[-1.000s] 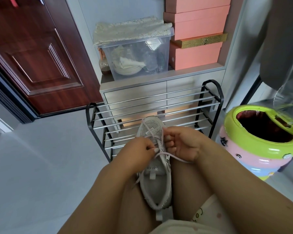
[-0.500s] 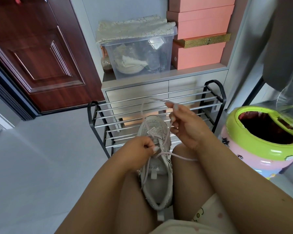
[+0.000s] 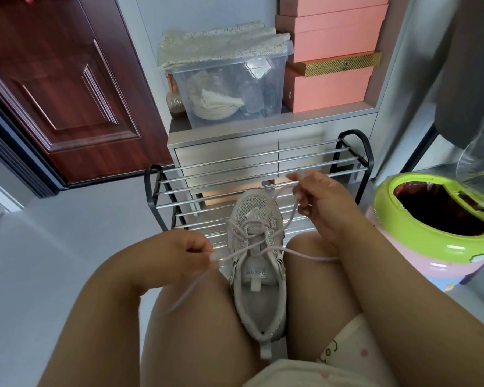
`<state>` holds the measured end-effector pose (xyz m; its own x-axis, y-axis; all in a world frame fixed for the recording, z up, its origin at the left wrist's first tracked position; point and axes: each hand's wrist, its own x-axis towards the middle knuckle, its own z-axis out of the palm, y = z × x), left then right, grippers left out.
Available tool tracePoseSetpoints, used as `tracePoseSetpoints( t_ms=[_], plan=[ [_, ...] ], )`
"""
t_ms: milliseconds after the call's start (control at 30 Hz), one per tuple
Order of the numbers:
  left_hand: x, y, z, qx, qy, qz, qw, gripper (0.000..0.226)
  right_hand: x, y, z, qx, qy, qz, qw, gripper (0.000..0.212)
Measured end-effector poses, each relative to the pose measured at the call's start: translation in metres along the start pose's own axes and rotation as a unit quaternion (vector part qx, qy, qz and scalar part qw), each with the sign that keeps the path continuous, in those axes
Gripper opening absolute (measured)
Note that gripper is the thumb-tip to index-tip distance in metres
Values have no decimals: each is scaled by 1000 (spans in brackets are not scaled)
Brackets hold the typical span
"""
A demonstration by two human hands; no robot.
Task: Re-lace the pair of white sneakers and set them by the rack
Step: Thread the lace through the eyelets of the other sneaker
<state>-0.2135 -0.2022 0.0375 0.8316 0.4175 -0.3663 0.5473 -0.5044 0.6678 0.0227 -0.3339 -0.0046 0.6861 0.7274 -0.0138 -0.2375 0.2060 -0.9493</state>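
The shoe (image 3: 259,263) is sitting tight between the two legs, so no room is showing at its sides. A lace (image 3: 308,256) is stretching across the right leg and another is hanging over the left leg. Right past the toe, the rack (image 3: 252,174) is blocking the way. The bin (image 3: 436,233) is crowding the right side. Bare floor (image 3: 67,261) is lying open on the left.

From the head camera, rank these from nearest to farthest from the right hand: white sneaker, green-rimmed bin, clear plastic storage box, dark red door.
From the right hand:
1. White mesh sneaker, lower left, between the knees.
2. Green-rimmed bin, right.
3. Clear plastic storage box, above, on the cabinet.
4. Dark red door, far left.
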Motion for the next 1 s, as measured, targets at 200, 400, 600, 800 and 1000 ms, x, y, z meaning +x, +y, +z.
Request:
tracePoseSetpoints(
  t_ms=[200,400,600,800,1000],
  plan=[
    [26,24,42,-1,122,23,992,18,-5,5,8,-48,0,12,999,18],
    [37,35,58,127,170,37,977,11,-5,7,10,-38,1,3,999,24],
    [39,29,51,50,150,53,986,18,-4,6,8,-56,29,-24,998,20],
    [17,10,13,-269,136,54,952,18,-2,6,-1,-43,37,-8,998,22],
    [16,8,7,-208,103,-61,971,20,-5,9,6,-143,-4,-5,990,18]
  ],
)
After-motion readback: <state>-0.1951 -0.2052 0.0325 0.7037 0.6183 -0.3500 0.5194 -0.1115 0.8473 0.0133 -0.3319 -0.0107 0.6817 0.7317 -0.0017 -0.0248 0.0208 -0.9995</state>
